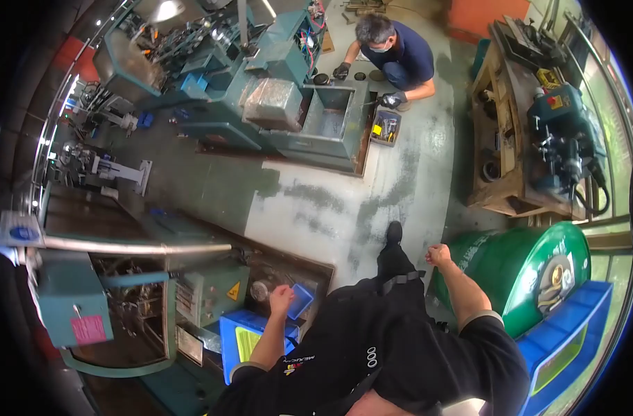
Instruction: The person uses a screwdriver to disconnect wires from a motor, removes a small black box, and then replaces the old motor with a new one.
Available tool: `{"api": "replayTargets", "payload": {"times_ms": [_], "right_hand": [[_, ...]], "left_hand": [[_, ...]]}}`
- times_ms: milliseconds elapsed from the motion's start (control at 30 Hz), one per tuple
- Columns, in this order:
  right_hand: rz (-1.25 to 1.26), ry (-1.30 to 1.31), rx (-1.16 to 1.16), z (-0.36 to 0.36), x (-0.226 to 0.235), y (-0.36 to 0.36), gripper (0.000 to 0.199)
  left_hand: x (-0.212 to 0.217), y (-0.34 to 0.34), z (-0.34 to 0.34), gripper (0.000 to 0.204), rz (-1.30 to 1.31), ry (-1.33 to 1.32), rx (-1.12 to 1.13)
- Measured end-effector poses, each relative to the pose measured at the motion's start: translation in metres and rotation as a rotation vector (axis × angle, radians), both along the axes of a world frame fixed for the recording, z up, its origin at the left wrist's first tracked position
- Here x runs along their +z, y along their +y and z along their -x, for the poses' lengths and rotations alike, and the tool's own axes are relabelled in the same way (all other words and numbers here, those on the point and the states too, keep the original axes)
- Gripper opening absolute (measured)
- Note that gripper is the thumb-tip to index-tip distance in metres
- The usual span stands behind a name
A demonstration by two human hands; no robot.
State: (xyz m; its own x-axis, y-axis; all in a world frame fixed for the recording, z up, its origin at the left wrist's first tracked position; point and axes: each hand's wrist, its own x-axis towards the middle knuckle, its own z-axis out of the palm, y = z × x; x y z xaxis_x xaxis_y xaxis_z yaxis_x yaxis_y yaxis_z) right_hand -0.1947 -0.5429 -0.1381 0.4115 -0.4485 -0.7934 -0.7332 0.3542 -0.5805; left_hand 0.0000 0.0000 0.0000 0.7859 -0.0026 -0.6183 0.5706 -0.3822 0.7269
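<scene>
Shirt (pixel 420 347); drum (pixel 507 274) near right hand (pixel 438 255)

my left hand (pixel 282 299) is bent, fingers curled, its bare forearm (pixel 268 341) angling forward and inward. my right hand (pixel 438 254) sits farther ahead, fingers loosely bent, its forearm (pixel 467 289) slanting inward too. both hands are well apart.

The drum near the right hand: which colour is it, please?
The drum is green; it shows in the head view.
</scene>
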Motion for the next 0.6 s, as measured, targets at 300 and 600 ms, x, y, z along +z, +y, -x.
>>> {"api": "replayTargets", "payload": {"times_ms": [300, 600], "right_hand": [[-0.06, 0.085, -0.017, -0.072, 0.034, -0.131, 0.02], [-0.128, 0.154, -0.042, -0.111, 0.027, -0.159, 0.018]], "left_hand": [[0.037, -0.133, -0.06, 0.024, -0.05, 0.18, 0.157], [0.019, -0.177, -0.118, 0.017, -0.132, 0.346, 0.15]]}}
